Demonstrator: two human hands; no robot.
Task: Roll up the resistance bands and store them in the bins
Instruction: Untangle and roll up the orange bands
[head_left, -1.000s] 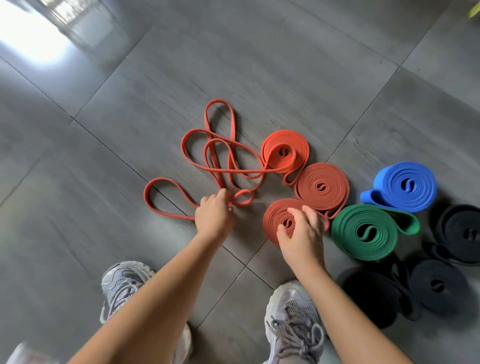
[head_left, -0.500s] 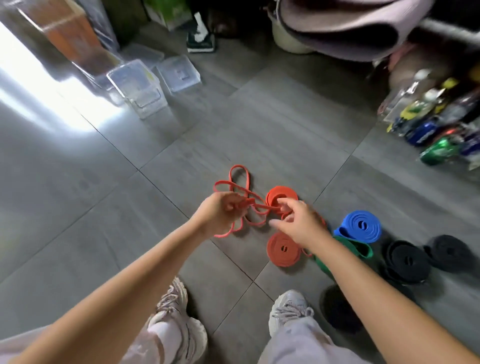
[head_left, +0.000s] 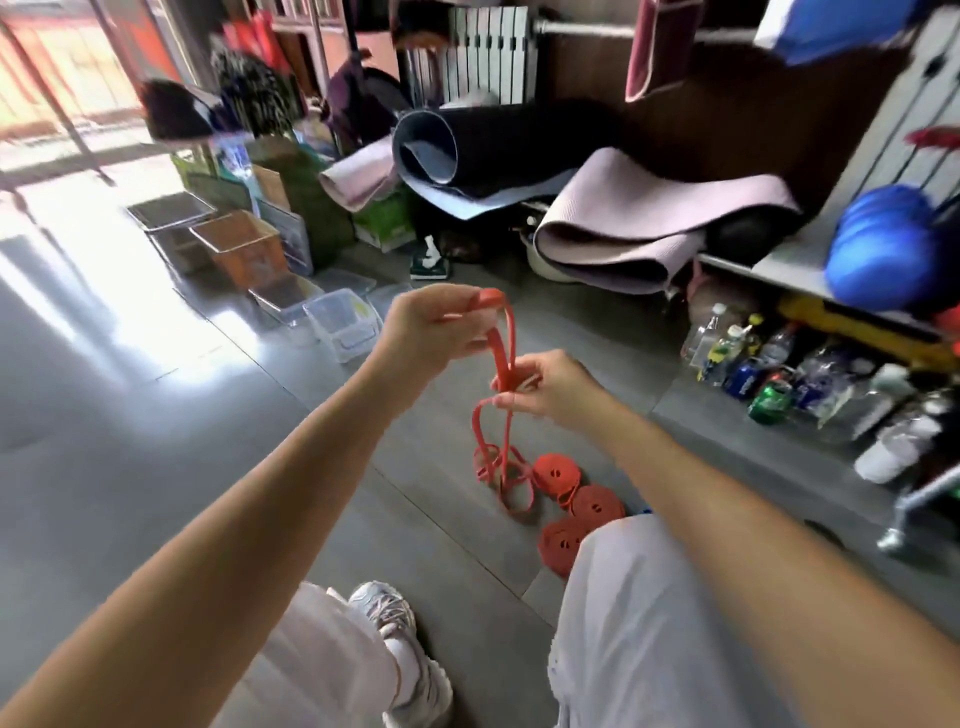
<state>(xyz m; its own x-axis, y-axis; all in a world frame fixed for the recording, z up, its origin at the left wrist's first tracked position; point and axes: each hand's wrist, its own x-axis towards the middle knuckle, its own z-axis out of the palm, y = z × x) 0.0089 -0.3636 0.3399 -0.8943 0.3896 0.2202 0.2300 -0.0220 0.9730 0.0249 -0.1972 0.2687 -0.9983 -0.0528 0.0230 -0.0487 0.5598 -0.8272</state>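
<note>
The loose red band (head_left: 503, 358) hangs in the air. The left hand (head_left: 426, 325) holds its top and the right hand (head_left: 556, 387) pinches it lower down. Its tangled loops trail onto the floor (head_left: 208, 467). Three rolled red bands (head_left: 597, 506) lie flat just beside the loops. Clear plastic bins (head_left: 343, 322) sit open farther away.

I take the lilac mat (head_left: 660, 218) as my mark; a dark mat (head_left: 498, 150) lies rolled just behind and left of it, touching it; a white radiator (head_left: 488, 57) stands on the wall beyond that; right of the lilac mat a blue ball (head_left: 883, 249) sits on a white shelf (head_left: 779, 267); below and right of it I see bottles (head_left: 779, 364) crowded on the grey floor (head_left: 156, 467); left of it lies a tissue box (head_left: 430, 260), a green box (head_left: 384, 218) just past that; a pale shoe (head_left: 395, 623) is well nearer me.
</note>
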